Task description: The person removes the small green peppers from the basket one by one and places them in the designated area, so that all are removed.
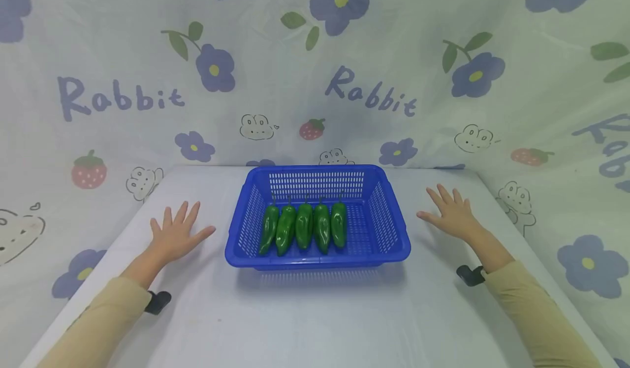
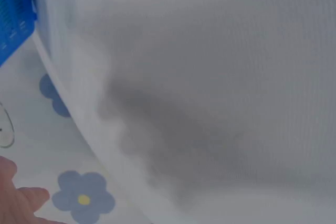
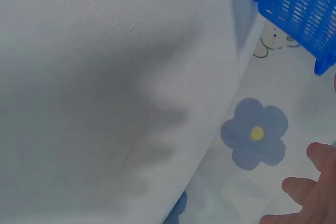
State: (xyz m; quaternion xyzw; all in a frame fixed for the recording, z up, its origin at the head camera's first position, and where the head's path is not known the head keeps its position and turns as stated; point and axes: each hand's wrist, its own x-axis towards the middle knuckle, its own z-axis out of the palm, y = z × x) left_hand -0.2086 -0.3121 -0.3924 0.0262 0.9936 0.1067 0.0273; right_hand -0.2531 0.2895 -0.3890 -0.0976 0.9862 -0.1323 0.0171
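Several green peppers [image 1: 304, 226] lie side by side in a blue plastic basket [image 1: 317, 260], their stems toward its back wall. To the left of the basket, my left hand [image 1: 173, 237] is held over the table with fingers spread, touching nothing. On the other side, my right hand [image 1: 454, 215] is likewise spread and holds nothing. Part of the basket [image 2: 14, 14] shows at the left wrist view's upper left corner, and fingers [image 2: 32, 198] at its lower left. In the right wrist view the basket's slotted wall [image 3: 299, 11] appears at upper right, with fingertips [image 3: 300, 188] below.
The white table [image 1: 315, 324] extends in front of the basket and to both sides. Behind it hangs a cloth [image 1: 275, 83] printed with flowers, rabbits and strawberries. A black device sits at the left wrist [image 1: 158, 302] and another at the right wrist [image 1: 470, 275].
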